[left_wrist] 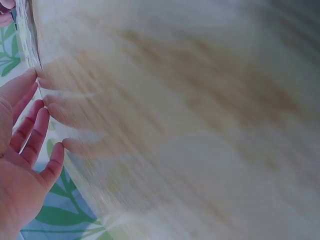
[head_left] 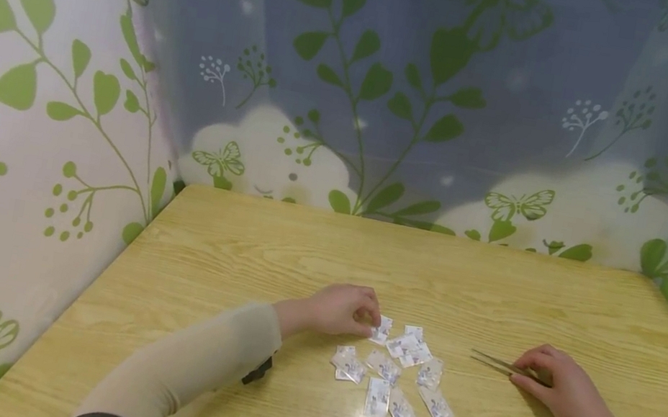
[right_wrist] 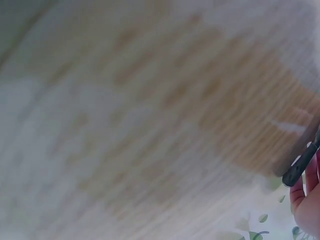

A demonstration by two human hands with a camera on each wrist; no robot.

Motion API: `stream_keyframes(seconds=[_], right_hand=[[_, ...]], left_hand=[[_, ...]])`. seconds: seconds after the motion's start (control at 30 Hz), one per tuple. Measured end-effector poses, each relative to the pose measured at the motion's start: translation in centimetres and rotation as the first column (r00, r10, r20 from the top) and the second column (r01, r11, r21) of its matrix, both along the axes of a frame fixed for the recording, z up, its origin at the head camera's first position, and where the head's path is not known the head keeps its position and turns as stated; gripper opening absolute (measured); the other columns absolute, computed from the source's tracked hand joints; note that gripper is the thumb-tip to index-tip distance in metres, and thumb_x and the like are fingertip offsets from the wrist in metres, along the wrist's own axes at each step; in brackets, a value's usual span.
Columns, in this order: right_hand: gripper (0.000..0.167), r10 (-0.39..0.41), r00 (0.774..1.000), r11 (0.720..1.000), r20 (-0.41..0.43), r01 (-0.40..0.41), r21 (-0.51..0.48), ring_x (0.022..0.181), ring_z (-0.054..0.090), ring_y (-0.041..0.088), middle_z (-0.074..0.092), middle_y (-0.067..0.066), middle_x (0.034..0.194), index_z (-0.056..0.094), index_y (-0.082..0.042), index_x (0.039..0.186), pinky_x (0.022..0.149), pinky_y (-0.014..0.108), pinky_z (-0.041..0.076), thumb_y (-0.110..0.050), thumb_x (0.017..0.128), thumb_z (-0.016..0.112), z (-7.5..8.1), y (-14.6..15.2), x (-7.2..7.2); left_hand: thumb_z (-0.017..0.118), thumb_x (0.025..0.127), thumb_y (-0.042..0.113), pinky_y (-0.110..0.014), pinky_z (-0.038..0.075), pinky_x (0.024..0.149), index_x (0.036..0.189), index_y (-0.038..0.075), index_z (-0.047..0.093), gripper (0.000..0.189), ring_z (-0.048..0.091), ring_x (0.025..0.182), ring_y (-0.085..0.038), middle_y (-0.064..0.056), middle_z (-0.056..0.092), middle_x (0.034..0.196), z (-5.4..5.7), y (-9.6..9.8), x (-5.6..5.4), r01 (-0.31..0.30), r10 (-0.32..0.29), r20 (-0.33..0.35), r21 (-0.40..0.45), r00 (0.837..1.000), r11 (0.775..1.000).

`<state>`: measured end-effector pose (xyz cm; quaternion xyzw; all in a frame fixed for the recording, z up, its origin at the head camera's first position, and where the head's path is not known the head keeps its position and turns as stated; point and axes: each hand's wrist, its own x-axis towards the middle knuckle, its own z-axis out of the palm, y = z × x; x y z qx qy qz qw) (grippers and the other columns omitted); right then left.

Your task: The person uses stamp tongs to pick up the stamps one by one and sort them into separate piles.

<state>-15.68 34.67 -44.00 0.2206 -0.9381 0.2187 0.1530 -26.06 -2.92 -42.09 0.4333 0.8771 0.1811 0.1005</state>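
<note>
In the head view, my left hand (head_left: 346, 310) is at the back left of a loose group of small printed packets (head_left: 377, 398). Its thumb and forefinger pinch the edge of one packet (head_left: 382, 331) lying there. The left wrist view shows the other fingers (left_wrist: 34, 140) of that hand spread, tips on the tabletop. To the right of the group, my right hand (head_left: 561, 389) holds slim metal tweezers (head_left: 492, 362) just above the table. Their two tips point left toward the packets and stand slightly apart. Only their dark end (right_wrist: 295, 175) shows in the right wrist view.
Several packets, some overlapping, lie about the middle of the wood-grain table (head_left: 236, 244). Patterned cloth (head_left: 352, 95) with leaves and butterflies hangs behind the table and along its sides. Bright glare falls on the table's front part.
</note>
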Motion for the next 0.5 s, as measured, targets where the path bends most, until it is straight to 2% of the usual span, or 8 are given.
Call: stream_keyframes(seconds=[0.2,0.43,0.5], right_hand=[[0.023,0.038,0.999,0.999,-0.015,-0.039,-0.016,0.080,0.058,0.004,0.063,-0.012,0.088,0.069,-0.020,0.088,0.065,0.028,0.050,-0.004,0.075,0.081,0.9,-0.5,-0.2],[0.011,0.057,0.995,0.998,0.077,-0.055,-0.027,0.075,0.060,0.002,0.065,-0.011,0.085,0.067,-0.012,0.095,0.062,0.027,0.051,-0.006,0.086,0.072,3.4,-2.1,-1.4],[0.011,0.074,0.994,0.997,0.075,-0.072,-0.027,0.075,0.061,0.003,0.065,-0.011,0.085,0.067,-0.012,0.095,0.063,0.027,0.051,-0.006,0.087,0.072,3.9,-2.7,-1.8]], left_hand=[[0.073,0.088,0.025,-0.018,0.044,0.080,0.103,0.018,0.072,0.017,0.055,0.089,-0.004,0.010,0.060,0.105,0.1,0.0,0.1,0.000,0.000,-0.004,0.002,1.000,1.000],[0.072,0.088,0.025,-0.019,0.045,0.081,0.103,0.018,0.072,0.016,0.056,0.090,-0.005,0.010,0.060,0.105,0.4,0.0,0.2,-0.007,0.007,0.002,-0.009,1.000,1.000],[0.072,0.088,0.026,-0.019,0.045,0.081,0.103,0.018,0.071,0.017,0.056,0.090,-0.005,0.010,0.060,0.105,0.3,0.0,0.2,-0.005,0.005,0.001,-0.008,1.000,1.000]])
